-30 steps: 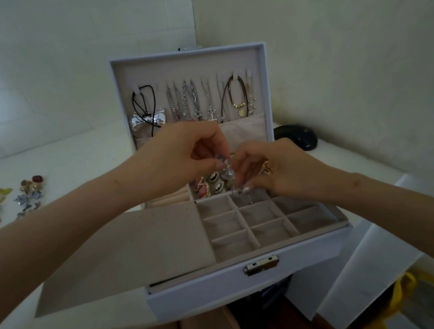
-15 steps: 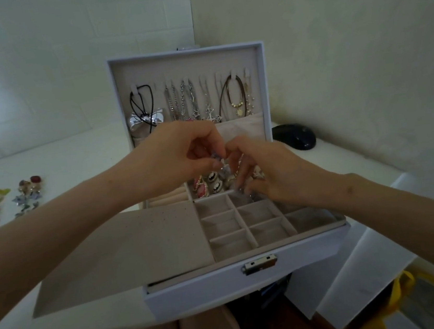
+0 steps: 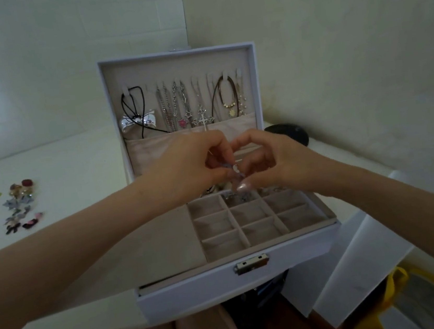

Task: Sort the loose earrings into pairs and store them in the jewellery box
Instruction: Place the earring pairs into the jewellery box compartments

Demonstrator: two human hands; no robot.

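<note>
- Since half a second ago, the right hand [image 3: 278, 165] has been lifted off the back row of the divided tray [image 3: 249, 212] and brought up to meet the left hand [image 3: 191, 164]. Box and view have hardly shifted.
- A small pale earring [image 3: 230, 168] is pinched at the left thumb and forefinger tips. It is held in the air over the 12 o'clock end of the tray, inside the open jewellery box [image 3: 198, 289].
- The right hand is curled at the same spot. Whether the earring is gripped or only touched by it cannot be told, since the fingers hide it.
- Risk: the piece is tiny and held by fingertips only. If a hook or back is being worked, a slip is likely.
- Risk: if dropped, it would land in the back compartments, where other pieces seem to lie already, and pairs would get mixed.
- Risk: a bounce off a divider could send it past the box's 6 o'clock edge onto the lap or floor, where it is hard to find.
- Risk: necklaces [image 3: 184, 105] hang in the lid at 12 o'clock of the hands, so a chain could be snagged on a lift.
- Loose earrings [image 3: 19, 207] are laid out on the table [image 3: 74, 165] at 9 o'clock of the box, well apart. Plenty looks unsorted, and they could be scattered by a careless forearm sweep.
</note>
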